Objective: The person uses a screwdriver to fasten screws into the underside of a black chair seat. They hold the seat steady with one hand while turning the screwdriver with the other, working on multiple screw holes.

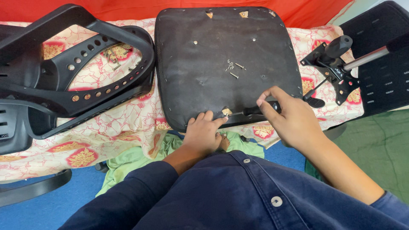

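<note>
Seat [226,59] lies underside up on the patterned cloth [128,123], its near edge just in front of us, and we work at that edge with a screwdriver [255,109]. Our right hand [289,119] closes its fingers around the black handle, and the shaft runs left to a small tear in the fabric where pale wood shows. Our left hand [204,132] rests on the seat edge, fingers curled, fingertips touching the spot beside the tip. To do this well, we judge that we should keep the tip square in the fastener, press in along the shaft, and let the left fingers steady the tip without covering it. Loose screws [234,70] lie mid-seat, well apart from both hands. The black backrest frame [76,68] sits to the left, the tilt mechanism [336,68] to the right
</note>
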